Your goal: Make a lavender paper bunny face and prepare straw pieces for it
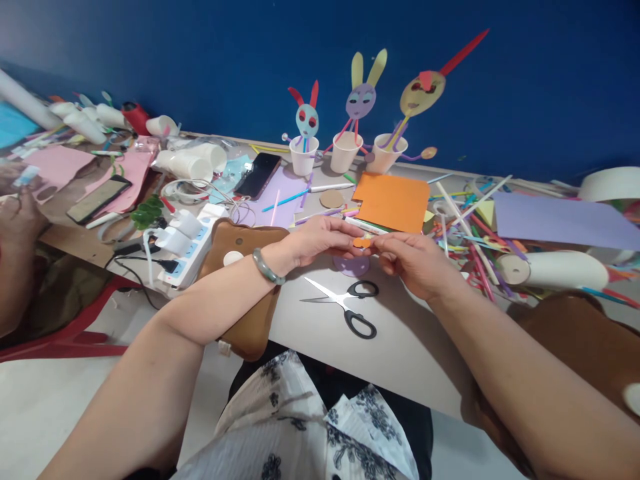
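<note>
A small orange paper cutout (361, 243) is pinched between my two hands above the table. My left hand (323, 241), with a bangle on the wrist, grips its left side. On the other side the fingertips of my right hand (407, 260) close on its edge. Just beneath lies a purple paper oval (352, 267), partly covered by my hands. Open-bladed scissors (345, 301) with black handles rest on the table in front of me, touched by neither hand. A capped white marker (365, 225) lies behind my fingers, beside a sheet of orange paper (395, 203).
Three paper cups (345, 152) with paper-faced figures stand along the blue wall. Pipe cleaners and a purple sheet (565, 220) crowd the right. Leftward are a brown cushion-like pad (250, 313), a power strip (193, 247), a phone (259, 176) and another person's hand (20, 213).
</note>
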Motion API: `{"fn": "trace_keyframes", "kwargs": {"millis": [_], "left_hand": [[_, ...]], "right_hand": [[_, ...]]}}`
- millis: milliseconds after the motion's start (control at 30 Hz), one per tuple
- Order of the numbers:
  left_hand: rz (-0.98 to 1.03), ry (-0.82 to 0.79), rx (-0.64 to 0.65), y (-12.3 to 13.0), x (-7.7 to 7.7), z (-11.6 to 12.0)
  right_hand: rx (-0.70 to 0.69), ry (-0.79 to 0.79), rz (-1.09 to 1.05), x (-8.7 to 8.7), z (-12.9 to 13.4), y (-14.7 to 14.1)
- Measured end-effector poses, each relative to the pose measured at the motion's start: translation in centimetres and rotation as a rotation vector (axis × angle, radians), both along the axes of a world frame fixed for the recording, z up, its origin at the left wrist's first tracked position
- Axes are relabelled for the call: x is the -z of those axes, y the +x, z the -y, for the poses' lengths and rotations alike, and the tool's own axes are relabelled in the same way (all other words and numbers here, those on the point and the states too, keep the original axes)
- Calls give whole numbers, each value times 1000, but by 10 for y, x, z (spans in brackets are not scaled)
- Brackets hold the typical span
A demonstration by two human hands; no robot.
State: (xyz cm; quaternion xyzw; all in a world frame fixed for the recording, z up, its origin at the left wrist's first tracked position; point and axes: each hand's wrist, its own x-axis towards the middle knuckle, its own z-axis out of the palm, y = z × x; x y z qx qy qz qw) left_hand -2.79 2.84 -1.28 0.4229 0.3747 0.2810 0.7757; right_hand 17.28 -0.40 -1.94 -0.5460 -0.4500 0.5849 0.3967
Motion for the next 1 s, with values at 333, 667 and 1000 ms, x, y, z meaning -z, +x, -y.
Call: {"fn": "trace_keyframes", "kwargs": {"millis": [333,667,1000], "left_hand": [[17,15,-15,1,6,0],[-59,46,-43,4,4,2],[-160,43,-82,3,9,-3]], "right_hand": [[-15,21,42,2,0,1],[-41,26,113,7,-2,3],[89,231,492,-13,-13,28]]}}
